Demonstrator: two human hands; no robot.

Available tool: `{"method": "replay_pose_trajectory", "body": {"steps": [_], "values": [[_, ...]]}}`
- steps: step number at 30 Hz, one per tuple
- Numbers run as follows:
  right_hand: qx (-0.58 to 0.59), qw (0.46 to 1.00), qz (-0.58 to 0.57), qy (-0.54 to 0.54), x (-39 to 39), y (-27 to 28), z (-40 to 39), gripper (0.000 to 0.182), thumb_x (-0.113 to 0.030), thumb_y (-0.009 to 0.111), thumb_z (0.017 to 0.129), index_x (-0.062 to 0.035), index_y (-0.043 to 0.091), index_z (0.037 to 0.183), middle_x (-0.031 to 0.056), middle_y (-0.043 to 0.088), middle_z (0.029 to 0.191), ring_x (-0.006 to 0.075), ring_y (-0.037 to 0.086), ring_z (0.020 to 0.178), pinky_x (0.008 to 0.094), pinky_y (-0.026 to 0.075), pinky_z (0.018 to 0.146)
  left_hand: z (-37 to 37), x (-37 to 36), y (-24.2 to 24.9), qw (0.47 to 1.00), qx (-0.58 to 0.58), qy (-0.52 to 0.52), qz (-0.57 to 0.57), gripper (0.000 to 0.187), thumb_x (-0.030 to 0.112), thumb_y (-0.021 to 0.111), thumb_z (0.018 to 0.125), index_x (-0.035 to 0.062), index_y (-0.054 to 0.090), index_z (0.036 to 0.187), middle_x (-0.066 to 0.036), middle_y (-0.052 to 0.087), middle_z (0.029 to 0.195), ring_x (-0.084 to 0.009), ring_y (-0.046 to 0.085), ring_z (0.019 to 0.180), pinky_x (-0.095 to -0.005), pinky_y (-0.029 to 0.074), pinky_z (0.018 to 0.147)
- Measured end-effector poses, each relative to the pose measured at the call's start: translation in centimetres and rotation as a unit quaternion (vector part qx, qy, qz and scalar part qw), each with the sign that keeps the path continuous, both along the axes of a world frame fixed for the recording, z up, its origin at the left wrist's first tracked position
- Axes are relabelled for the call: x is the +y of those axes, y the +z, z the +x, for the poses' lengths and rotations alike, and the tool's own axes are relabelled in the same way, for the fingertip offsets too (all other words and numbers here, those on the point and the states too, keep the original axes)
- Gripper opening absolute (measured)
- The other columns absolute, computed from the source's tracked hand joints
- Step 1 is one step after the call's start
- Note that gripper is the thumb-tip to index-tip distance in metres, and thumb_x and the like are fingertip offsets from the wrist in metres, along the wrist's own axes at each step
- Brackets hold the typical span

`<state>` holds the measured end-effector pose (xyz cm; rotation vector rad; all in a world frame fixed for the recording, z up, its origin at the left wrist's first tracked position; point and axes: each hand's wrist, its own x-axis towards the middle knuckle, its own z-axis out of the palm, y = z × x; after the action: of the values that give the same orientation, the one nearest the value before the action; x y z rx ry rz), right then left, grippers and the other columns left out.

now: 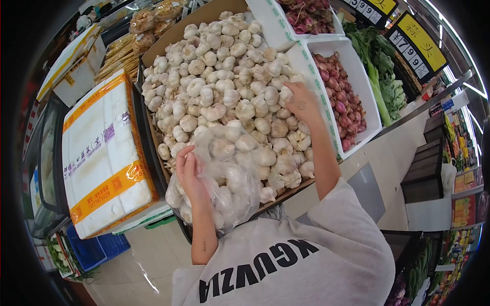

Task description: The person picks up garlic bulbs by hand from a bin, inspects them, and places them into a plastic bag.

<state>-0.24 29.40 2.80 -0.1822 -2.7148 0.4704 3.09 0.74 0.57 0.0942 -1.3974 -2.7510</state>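
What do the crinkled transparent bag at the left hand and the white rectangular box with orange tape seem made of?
Crinkled transparent bag: probably thin plastic film, glossy; whitish garlic bulbs show through. White rectangular box with orange tape: likely foam, fairly matte; its plain face and rounded corners suggest this.

A cardboard box (201,15) carries heaped garlic bulbs (224,74), a filled plastic bag (232,178) over its near edge.

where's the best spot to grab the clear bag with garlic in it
Probably the upper left edge of the clear bag, coming from the left, where the left hand is. The thin film looks loose there, while the lower part bulges with bulbs and would likely be harder to pinch.
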Motion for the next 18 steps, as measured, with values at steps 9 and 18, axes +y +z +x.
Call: {"method": "replay_pose_trajectory", "body": {"steps": [9, 18], "values": [[-0.012, 0.716, -0.662, 0.220, -2.9, 2.1, 1.9, 0.043, -0.023, 0.047, 0.076, 0.0032, 0.036, 0.109, 0.0118, 0.048, 0.099, 0.0251, 0.051, 0.087, 0.0300, 0.044, 0.070, 0.4, -0.1, 0.0, 0.999, 0.015, 0.013, 0.039, 0.020, 0.008, 0.045, 0.071, 0.0009, 0.047, 0.089, 0.004, 0.034, 0.059, -0.0042, 0.029, 0.050, -0.0173, 0.024, 0.047], [-0.117, 0.689, -0.607, 0.378, -13.4, 2.8, 4.1, 0.048, -0.032, 0.047, 0.077, 0.0020, 0.038, 0.109, 0.0099, 0.046, 0.101, 0.0177, 0.049, 0.089, 0.0299, 0.043, 0.069, 1.3, -1.0, 0.5, 0.994, 0.075, 0.080, -0.007, 0.022, 0.003, 0.045, 0.069, 0.0012, 0.045, 0.090, 0.002, 0.038, 0.062, -0.0040, 0.032, 0.053, -0.0166, 0.025, 0.047]]}}
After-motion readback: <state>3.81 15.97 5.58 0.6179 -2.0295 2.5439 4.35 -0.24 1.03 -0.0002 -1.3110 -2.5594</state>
